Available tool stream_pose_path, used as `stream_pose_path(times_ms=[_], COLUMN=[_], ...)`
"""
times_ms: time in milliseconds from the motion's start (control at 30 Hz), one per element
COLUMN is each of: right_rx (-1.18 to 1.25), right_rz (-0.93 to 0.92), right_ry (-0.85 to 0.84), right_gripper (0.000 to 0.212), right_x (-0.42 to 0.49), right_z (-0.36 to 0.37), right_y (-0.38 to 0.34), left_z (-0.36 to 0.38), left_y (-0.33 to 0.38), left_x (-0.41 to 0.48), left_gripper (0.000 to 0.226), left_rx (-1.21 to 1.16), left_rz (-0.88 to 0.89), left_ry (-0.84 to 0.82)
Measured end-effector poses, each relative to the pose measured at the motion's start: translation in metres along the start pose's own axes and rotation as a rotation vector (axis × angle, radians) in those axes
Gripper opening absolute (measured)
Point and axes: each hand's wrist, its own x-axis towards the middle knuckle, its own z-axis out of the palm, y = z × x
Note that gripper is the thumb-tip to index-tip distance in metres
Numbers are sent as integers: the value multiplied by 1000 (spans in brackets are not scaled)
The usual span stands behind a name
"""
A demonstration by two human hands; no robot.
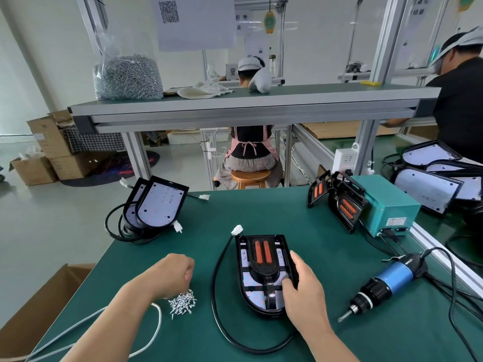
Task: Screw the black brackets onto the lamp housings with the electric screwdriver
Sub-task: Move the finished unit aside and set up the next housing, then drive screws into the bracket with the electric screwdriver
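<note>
the lamp housing (264, 276) lay flat in the middle of the green bench (261, 212), the black bracket (261, 269) sitting on top. the right hand (304, 292) gripped the housing's right edge, thumb down beside the bracket. the left hand (173, 274) curled over the screw pile (183, 304); whether it pinched a screw i couldn't tell. the electric screwdriver (384, 286) lay to the right, apart from both hands.

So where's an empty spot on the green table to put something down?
Bare mat lies at the back, between the stacked lamps and the black brackets, and between the lamp housing and the electric screwdriver. The right edge is crowded with cords.
</note>
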Motion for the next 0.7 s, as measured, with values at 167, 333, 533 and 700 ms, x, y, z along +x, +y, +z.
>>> stream_pose_path(times_ms=[167,333,533,700], right_rx=[51,46,-261,-380], right_rz=[-32,-135,332,419], right_ry=[17,288,354,223], right_gripper=[64,53,56,98], right_x=[-8,-3,24,41], right_z=[-10,-65,-150,-147], right_y=[-8,-13,44,53], left_z=[-1,0,9,13], left_y=[11,45,96,120], left_x=[-4,-3,-10,-12], left_gripper=[22,29,23,13], left_rx=[-477,-819,-1282,-1587], left_rz=[-56,-11,-19,-37], left_ry=[294,453,490,379])
